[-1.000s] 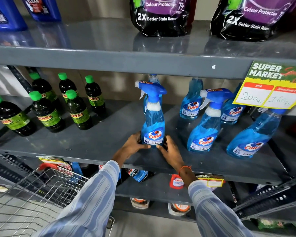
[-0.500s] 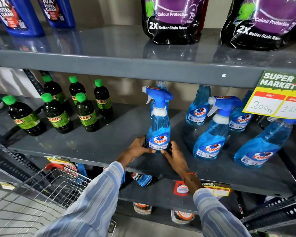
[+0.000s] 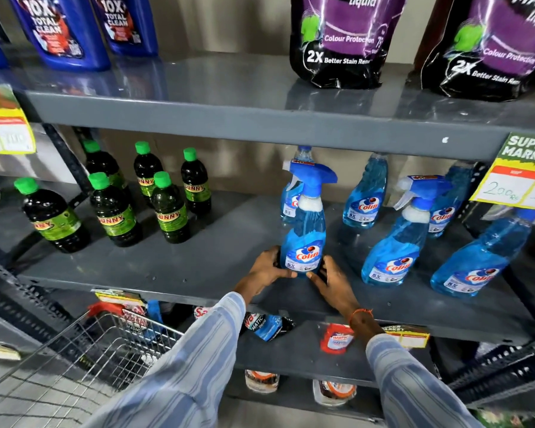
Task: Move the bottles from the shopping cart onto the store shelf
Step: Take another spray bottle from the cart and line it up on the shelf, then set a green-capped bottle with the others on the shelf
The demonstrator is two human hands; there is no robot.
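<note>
A blue Colin spray bottle (image 3: 305,230) stands upright near the front of the grey middle shelf (image 3: 167,267). My left hand (image 3: 267,270) cups its base from the left and my right hand (image 3: 332,281) holds it from the right. Several more blue spray bottles (image 3: 393,251) stand to the right and behind. The wire shopping cart (image 3: 74,359) is at the lower left; what lies inside it is hidden by my left sleeve and blur.
Several dark bottles with green caps (image 3: 115,211) stand on the left of the same shelf. Blue detergent jugs (image 3: 59,29) and purple pouches (image 3: 343,38) fill the upper shelf. A yellow price card (image 3: 519,177) hangs at the right. Small packs lie on lower shelves.
Both hands stay on the base of the spray bottle, which remains standing on the shelf. The view has tilted upward and shifted slightly left.
</note>
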